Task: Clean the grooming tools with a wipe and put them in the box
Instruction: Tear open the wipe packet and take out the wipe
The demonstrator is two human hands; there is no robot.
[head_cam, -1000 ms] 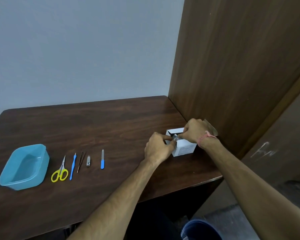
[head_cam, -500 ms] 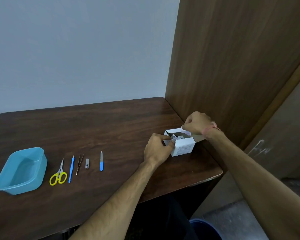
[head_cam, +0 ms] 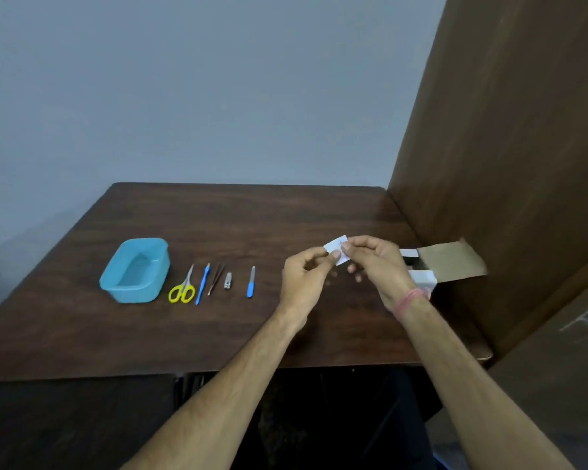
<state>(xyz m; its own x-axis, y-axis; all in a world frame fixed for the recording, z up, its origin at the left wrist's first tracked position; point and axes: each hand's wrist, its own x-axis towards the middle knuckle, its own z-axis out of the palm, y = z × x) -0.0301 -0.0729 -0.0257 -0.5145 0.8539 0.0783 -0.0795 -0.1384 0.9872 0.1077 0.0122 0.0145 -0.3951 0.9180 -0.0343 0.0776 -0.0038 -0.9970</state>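
Both hands hold a small white wipe packet above the brown table. My left hand pinches its lower left edge and my right hand pinches its top right. On the table to the left lie, in a row, yellow-handled scissors, a thin blue tool, tweezers, a small nail clipper and a blue-handled nail file. A light blue plastic box, with nothing inside, stands at the left end of the row.
A white carton of wipes with its brown flap open sits behind my right wrist, against a tall wooden panel on the right. A grey wall runs behind the table.
Both hands have left the white carton and come up to the left with a wipe packet between them. The camera has swung right, so the tools sit nearer the middle.
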